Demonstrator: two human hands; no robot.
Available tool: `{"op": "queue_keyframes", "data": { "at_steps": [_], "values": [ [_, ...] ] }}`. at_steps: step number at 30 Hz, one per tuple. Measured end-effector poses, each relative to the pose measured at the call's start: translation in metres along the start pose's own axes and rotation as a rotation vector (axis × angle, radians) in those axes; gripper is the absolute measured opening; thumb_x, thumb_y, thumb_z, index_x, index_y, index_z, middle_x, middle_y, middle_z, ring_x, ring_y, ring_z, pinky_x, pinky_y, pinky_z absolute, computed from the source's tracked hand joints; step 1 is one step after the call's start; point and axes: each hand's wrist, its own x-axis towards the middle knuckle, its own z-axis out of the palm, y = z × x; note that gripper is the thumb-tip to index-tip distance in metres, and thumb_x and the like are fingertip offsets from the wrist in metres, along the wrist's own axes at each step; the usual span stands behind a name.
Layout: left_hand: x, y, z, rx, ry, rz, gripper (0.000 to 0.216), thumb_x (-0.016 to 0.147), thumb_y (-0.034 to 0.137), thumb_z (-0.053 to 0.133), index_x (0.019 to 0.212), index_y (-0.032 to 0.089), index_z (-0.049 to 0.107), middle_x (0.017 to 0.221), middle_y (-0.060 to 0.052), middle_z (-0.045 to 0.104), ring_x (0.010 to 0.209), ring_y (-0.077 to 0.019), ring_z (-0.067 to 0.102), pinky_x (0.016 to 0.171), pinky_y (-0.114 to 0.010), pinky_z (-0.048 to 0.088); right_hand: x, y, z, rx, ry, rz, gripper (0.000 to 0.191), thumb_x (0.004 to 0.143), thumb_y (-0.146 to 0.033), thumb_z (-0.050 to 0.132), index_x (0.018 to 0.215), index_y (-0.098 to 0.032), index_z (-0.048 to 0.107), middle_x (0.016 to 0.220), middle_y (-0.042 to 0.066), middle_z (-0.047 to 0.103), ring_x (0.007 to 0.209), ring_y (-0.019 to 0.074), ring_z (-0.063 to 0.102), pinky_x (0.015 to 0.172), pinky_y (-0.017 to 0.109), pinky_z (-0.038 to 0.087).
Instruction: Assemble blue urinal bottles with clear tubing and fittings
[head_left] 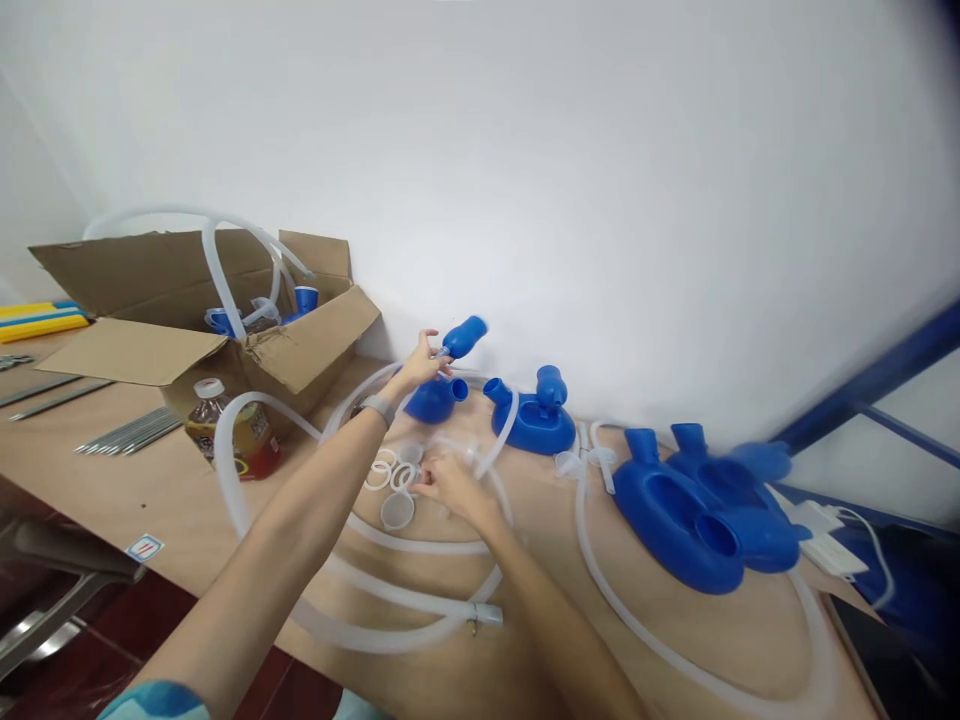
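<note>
A: Quick one. The left hand (421, 365) is raised off the table (172, 490), fingertips pinched on the neck of the blue bulb (465, 337). The bulb hangs just above a blue vessel (431, 400) by the wall.

B: And the right hand (452, 487)?

A: It's low on the table, fingers curled among the white rings (382, 470), with a clear cap (397, 512) just beside it. We cannot tell if it grips anything because that spot is blurred. The two hands are apart.

B: What risks do we flag?

A: The pinch is thin, only fingertips on a narrow neck. We judge the bulb could slip and drop onto the vessel, or roll toward the second blue vessel (534, 422).

B: What about the tubing?

A: The clear tubing (405, 600) loops under and around both forearms. A dragging forearm could snag a loop and sweep the rings and cap toward the near edge.

B: Is anything else close?

A: The bottle (240, 435) stands against a tubing loop, beside the cardboard box (300, 350). We think a tug on that loop could tip it. The large blue vessels (697, 520) sit well apart at the right, so we mark them low risk.
</note>
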Motion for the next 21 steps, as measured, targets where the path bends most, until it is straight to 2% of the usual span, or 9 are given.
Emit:
{"op": "queue_keyframes", "data": {
  "at_steps": [3, 6, 8, 10, 11, 13, 15, 18, 21],
  "values": [
    [-0.021, 0.021, 0.009, -0.06, -0.052, 0.023, 0.045, 0.089, 0.025, 0.069, 0.125, 0.022, 0.042, 0.121, -0.014, 0.072, 0.093, -0.0228, 0.077, 0.077, -0.036, 0.06, -0.007, 0.01, -0.003, 0.275, 0.18, 0.037, 0.041, 0.092, -0.053, 0.072, 0.073, -0.017, 0.071, 0.074, 0.004, 0.073, 0.072, 0.0174, 0.068, 0.072, 0.027, 0.05],
    [-0.057, 0.036, 0.013, -0.094, -0.107, 0.053, 0.039, 0.085, 0.029, 0.076, 0.113, 0.02, 0.05, 0.111, -0.012, 0.076, 0.1, -0.0255, 0.075, 0.084, -0.038, 0.06, -0.017, 0.024, -0.022, 0.49, 0.394, 0.098, 0.05, 0.098, -0.063, 0.053, 0.104, -0.017, 0.072, 0.099, 0.011, 0.076, 0.09, 0.0205, 0.074, 0.083, 0.032, 0.057],
    [-0.09, 0.042, 0.017, -0.084, -0.146, 0.084, 0.041, 0.081, 0.032, 0.081, 0.109, 0.021, 0.054, 0.106, -0.01, 0.077, 0.099, -0.0257, 0.075, 0.088, -0.039, 0.059, -0.026, 0.03, -0.039, 0.666, 0.536, 0.119, 0.063, 0.095, -0.069, 0.053, 0.134, -0.02, 0.06, 0.125, 0.015, 0.071, 0.11, 0.022, 0.072, 0.093, 0.035, 0.059],
    [-0.127, 0.046, 0.024, -0.021, -0.198, 0.152, 0.041, 0.079, 0.037, 0.084, 0.106, 0.021, 0.057, 0.104, -0.008, 0.076, 0.097, -0.0257, 0.075, 0.09, -0.04, 0.058, -0.036, 0.028, -0.054, 0.947, 0.661, 0.117, 0.082, 0.084, -0.069, 0.068, 0.151, -0.029, 0.044, 0.141, 0.014, 0.063, 0.122, 0.0225, 0.068, 0.099, 0.039, 0.058],
    [-0.145, 0.048, 0.028, 0.021, -0.23, 0.199, 0.039, 0.08, 0.04, 0.084, 0.104, 0.02, 0.059, 0.104, -0.008, 0.076, 0.097, -0.0257, 0.074, 0.091, -0.04, 0.058, -0.042, 0.025, -0.061, 1.089, 0.722, 0.125, 0.089, 0.079, -0.066, 0.076, 0.153, -0.033, 0.04, 0.143, 0.012, 0.062, 0.124, 0.0227, 0.067, 0.102, 0.04, 0.057],
    [-0.176, 0.051, 0.038, 0.089, -0.292, 0.285, 0.033, 0.088, 0.044, 0.078, 0.105, 0.02, 0.063, 0.108, -0.008, 0.075, 0.102, -0.0254, 0.073, 0.094, -0.039, 0.057, -0.052, 0.014, -0.07, 1.267, 0.82, 0.169, 0.092, 0.071, -0.056, 0.086, 0.15, -0.034, 0.044, 0.14, 0.009, 0.066, 0.12, 0.0235, 0.068, 0.104, 0.043, 0.056],
    [-0.198, 0.053, 0.045, 0.135, -0.322, 0.339, 0.027, 0.098, 0.043, 0.068, 0.11, 0.02, 0.066, 0.112, -0.008, 0.075, 0.104, -0.0235, 0.073, 0.096, -0.037, 0.057, -0.059, 0.002, -0.075, 1.266, 0.862, 0.21, 0.083, 0.07, -0.049, 0.088, 0.143, -0.03, 0.052, 0.132, 0.008, 0.07, 0.114, 0.0241, 0.07, 0.106, 0.044, 0.055],
    [-0.207, 0.053, 0.048, 0.281, -0.286, 0.455, 0.023, 0.107, 0.04, 0.054, 0.111, 0.02, 0.066, 0.109, -0.008, 0.075, 0.098, -0.0206, 0.072, 0.091, -0.033, 0.057, -0.064, -0.008, -0.078, 1.242, 0.879, 0.212, 0.067, 0.073, -0.044, 0.085, 0.131, -0.024, 0.061, 0.121, 0.008, 0.075, 0.109, 0.0248, 0.071, 0.104, 0.045, 0.056],
    [-0.201, 0.051, 0.046, 0.534, -0.241, 0.64, 0.024, 0.11, 0.035, 0.048, 0.108, 0.019, 0.066, 0.104, -0.009, 0.072, 0.094, -0.0208, 0.07, 0.084, -0.031, 0.055, -0.064, -0.01, -0.081, 1.178, 0.935, 0.203, 0.058, 0.077, -0.044, 0.082, 0.128, -0.022, 0.064, 0.116, 0.008, 0.076, 0.109, 0.0242, 0.071, 0.105, 0.044, 0.055]
  ]
}}
